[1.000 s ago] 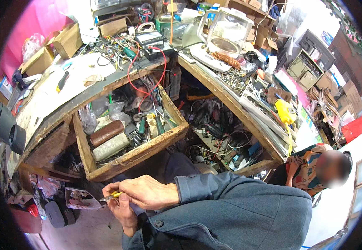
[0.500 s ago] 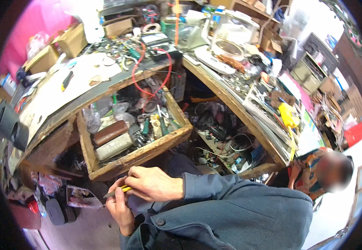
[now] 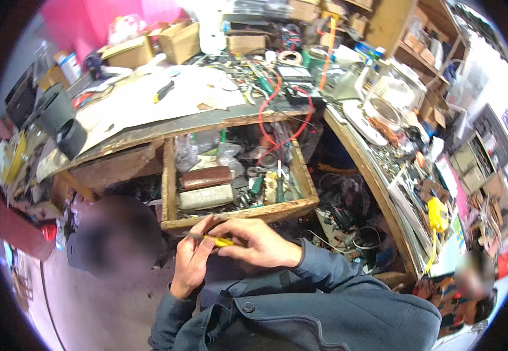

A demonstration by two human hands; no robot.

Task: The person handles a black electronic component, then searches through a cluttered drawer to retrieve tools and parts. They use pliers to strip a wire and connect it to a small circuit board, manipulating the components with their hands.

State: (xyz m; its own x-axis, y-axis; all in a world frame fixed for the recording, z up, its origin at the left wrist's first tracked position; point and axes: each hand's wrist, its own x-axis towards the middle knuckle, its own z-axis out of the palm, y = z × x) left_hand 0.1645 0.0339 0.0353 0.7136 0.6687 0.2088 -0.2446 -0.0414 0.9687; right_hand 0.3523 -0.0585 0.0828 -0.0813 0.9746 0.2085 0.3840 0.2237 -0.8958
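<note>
In the head view, my right hand [image 3: 259,245] is closed on a yellow-handled tool [image 3: 221,241] with a thin metal end, pointing left. My left hand [image 3: 192,257] is held against it, thumb and fingers closed around that metal end; whether they grip anything else is hidden. Just beyond both hands, an open wooden drawer [image 3: 242,212] holds a brown case [image 3: 206,177], a pale case [image 3: 206,197], plastic bags, tape rolls and screwdrivers.
A cluttered corner workbench [image 3: 125,126] carries paper, a black-yellow screwdriver [image 3: 164,92], red leads, a clear appliance [image 3: 394,88] and a yellow corded item [image 3: 438,213]. Black cylinders [image 3: 71,137] stand at left. Tangled cables lie below. Another person [image 3: 455,289] is at the lower right.
The view has swung left, so the bench, drawer and other person appear farther right. My two hands stay together on the tool, now just below the drawer's front edge.
</note>
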